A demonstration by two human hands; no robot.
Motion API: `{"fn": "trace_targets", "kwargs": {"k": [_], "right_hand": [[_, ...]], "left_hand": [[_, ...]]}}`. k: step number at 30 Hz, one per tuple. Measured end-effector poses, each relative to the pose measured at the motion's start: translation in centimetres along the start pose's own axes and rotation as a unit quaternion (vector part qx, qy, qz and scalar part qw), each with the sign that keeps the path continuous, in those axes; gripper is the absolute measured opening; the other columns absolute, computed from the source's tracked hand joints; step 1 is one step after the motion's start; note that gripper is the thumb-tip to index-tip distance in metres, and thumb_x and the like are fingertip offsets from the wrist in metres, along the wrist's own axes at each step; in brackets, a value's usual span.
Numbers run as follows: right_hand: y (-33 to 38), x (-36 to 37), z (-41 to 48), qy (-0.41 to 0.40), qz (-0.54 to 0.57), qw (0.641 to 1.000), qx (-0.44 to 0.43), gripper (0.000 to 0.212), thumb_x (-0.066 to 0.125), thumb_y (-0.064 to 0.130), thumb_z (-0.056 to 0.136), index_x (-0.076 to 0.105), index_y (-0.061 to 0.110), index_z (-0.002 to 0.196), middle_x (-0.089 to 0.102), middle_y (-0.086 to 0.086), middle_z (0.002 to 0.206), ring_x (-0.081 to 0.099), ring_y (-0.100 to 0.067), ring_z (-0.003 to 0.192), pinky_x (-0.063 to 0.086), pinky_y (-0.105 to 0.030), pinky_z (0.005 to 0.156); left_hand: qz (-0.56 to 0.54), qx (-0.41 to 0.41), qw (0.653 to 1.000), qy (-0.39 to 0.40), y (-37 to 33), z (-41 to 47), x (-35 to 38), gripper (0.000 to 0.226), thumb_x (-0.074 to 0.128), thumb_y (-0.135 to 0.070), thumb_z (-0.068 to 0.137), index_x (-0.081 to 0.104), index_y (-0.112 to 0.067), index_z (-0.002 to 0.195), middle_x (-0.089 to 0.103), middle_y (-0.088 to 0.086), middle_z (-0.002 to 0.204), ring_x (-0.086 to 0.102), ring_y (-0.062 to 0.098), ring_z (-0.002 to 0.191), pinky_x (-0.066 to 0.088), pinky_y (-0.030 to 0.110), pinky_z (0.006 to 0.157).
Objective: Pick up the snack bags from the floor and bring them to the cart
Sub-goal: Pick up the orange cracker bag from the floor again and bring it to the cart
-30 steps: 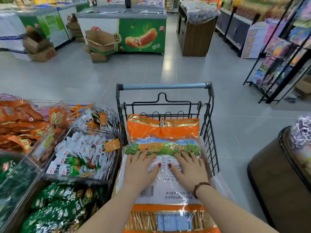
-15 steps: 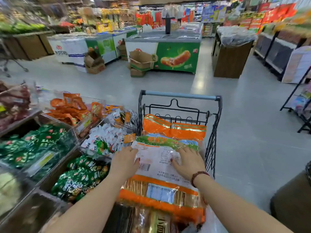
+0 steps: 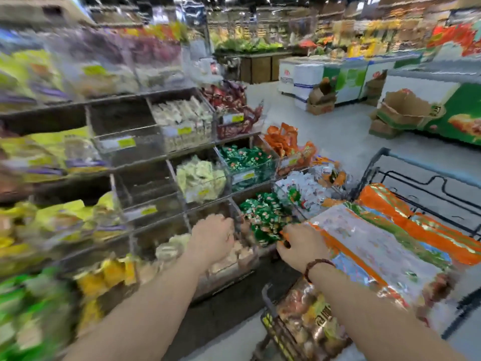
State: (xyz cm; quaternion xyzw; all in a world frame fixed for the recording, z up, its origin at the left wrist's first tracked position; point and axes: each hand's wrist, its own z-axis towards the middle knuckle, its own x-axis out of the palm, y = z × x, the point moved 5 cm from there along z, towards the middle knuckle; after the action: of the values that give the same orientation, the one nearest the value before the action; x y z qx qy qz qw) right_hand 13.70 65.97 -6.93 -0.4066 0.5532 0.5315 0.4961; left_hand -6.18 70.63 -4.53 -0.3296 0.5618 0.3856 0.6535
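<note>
While the whole view smears with blur, the tiered snack shelf (image 3: 145, 157) fills the left side, its clear bins packed with green, white, orange and yellow packets. To the right stands the wire cart (image 3: 374, 168), just beside the shelf's lower bins, with grey floor (image 3: 338, 136) and green-fronted freezers (image 3: 463, 113) well behind it. Across the cart's top lies a large snack bag (image 3: 385, 246) with orange bands and a pale printed panel, and under it, at the cart's near end, another bag (image 3: 309, 319) of brownish snacks shows. The right hand (image 3: 302, 246), a beaded bracelet (image 3: 316, 265) on its wrist, sits at the near left corner of the large bag, fingers curled at its edge; I cannot tell whether its grip really has hold of the plastic. The left hand (image 3: 212, 238) hangs apart from the bag, in front of a low bin, loosely curled and holding nothing that I can see.
</note>
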Motion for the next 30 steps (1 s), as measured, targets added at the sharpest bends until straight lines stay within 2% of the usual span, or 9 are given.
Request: {"fn": "trace_targets", "kwargs": {"k": [4, 8, 10, 12, 15, 17, 19, 24, 30], "right_hand": [[11.4, 1.4, 0.2, 0.023, -0.009, 0.992, -0.121, 0.031, 0.05, 0.044, 0.085, 0.058, 0.02, 0.102, 0.063, -0.003, 0.106, 0.058, -0.027, 0.105, 0.048, -0.035, 0.083], [24.5, 3.4, -2.6, 0.045, -0.016, 0.97, -0.239, 0.035, 0.049, 0.046, 0.085, 0.057, 0.025, 0.113, 0.061, -0.003, 0.117, 0.054, -0.026, 0.112, 0.045, -0.036, 0.088], [31.4, 4.2, -5.5, 0.045, 0.004, 0.953, -0.299, 0.037, 0.048, 0.046, 0.088, 0.056, 0.025, 0.117, 0.061, -0.002, 0.118, 0.053, -0.025, 0.113, 0.043, -0.035, 0.09], [38.0, 5.0, -9.3, 0.051, 0.02, 0.934, -0.352, 0.034, 0.047, 0.047, 0.089, 0.057, 0.022, 0.11, 0.062, -0.002, 0.112, 0.054, -0.025, 0.11, 0.043, -0.034, 0.085], [47.5, 6.4, -15.6, 0.065, 0.039, 0.904, -0.42, 0.027, 0.049, 0.046, 0.087, 0.057, 0.023, 0.097, 0.065, -0.003, 0.101, 0.058, -0.026, 0.103, 0.045, -0.034, 0.078], [53.3, 7.4, -20.2, 0.077, 0.04, 0.881, -0.465, 0.034, 0.05, 0.047, 0.087, 0.059, 0.024, 0.11, 0.066, -0.003, 0.107, 0.058, -0.027, 0.107, 0.046, -0.035, 0.084], [58.5, 8.1, -24.9, 0.083, 0.041, 0.859, -0.503, 0.042, 0.05, 0.046, 0.088, 0.057, 0.022, 0.121, 0.064, -0.006, 0.113, 0.056, -0.027, 0.111, 0.046, -0.035, 0.087], [69.7, 8.9, -36.0, 0.081, 0.037, 0.784, -0.614, 0.039, 0.047, 0.046, 0.089, 0.057, 0.022, 0.118, 0.063, -0.004, 0.116, 0.056, -0.027, 0.11, 0.048, -0.035, 0.089], [81.1, 10.9, -48.5, 0.098, 0.033, 0.677, -0.729, 0.044, 0.048, 0.05, 0.088, 0.056, 0.023, 0.121, 0.061, -0.002, 0.121, 0.054, -0.024, 0.115, 0.046, -0.036, 0.095]], "left_hand": [[0.021, -0.143, 0.989, 0.005, 8.8, -8.9, -1.9, 0.027, 0.049, -0.031, 0.089, 0.06, -0.015, 0.109, 0.061, 0.007, 0.107, 0.056, 0.029, 0.109, 0.049, 0.04, 0.083], [0.05, -0.255, 0.966, 0.006, 16.9, -20.1, -4.1, 0.027, 0.048, -0.03, 0.09, 0.057, -0.015, 0.11, 0.058, 0.006, 0.109, 0.054, 0.028, 0.111, 0.05, 0.039, 0.082], [0.058, -0.303, 0.951, 0.01, 20.2, -26.6, -5.6, 0.032, 0.048, -0.03, 0.092, 0.056, -0.015, 0.118, 0.058, 0.007, 0.113, 0.055, 0.029, 0.109, 0.047, 0.036, 0.074], [0.07, -0.349, 0.934, 0.013, 23.1, -33.5, -6.8, 0.03, 0.047, -0.031, 0.094, 0.056, -0.015, 0.118, 0.059, 0.007, 0.111, 0.058, 0.029, 0.102, 0.043, 0.033, 0.067], [0.069, -0.406, 0.911, 0.018, 27.1, -44.4, -7.9, 0.028, 0.048, -0.032, 0.093, 0.056, -0.014, 0.114, 0.059, 0.007, 0.105, 0.057, 0.028, 0.1, 0.049, 0.035, 0.071], [0.074, -0.45, 0.89, 0.024, 29.3, -51.8, -8.5, 0.027, 0.047, -0.03, 0.093, 0.055, -0.016, 0.114, 0.06, 0.007, 0.107, 0.056, 0.028, 0.102, 0.051, 0.036, 0.074], [0.094, -0.497, 0.862, 0.034, 30.8, -58.7, -9.3, 0.028, 0.046, -0.03, 0.092, 0.054, -0.017, 0.116, 0.061, 0.007, 0.11, 0.056, 0.029, 0.105, 0.049, 0.037, 0.077], [0.106, -0.616, 0.78, 0.018, 31.8, -74.8, -11.3, 0.028, 0.046, -0.033, 0.092, 0.056, -0.016, 0.111, 0.059, 0.007, 0.111, 0.055, 0.029, 0.111, 0.048, 0.039, 0.086], [0.071, -0.751, 0.656, 0.02, 30.9, -91.2, -12.1, 0.038, 0.046, -0.035, 0.096, 0.052, -0.016, 0.128, 0.056, 0.008, 0.125, 0.053, 0.029, 0.116, 0.045, 0.036, 0.09]]}}
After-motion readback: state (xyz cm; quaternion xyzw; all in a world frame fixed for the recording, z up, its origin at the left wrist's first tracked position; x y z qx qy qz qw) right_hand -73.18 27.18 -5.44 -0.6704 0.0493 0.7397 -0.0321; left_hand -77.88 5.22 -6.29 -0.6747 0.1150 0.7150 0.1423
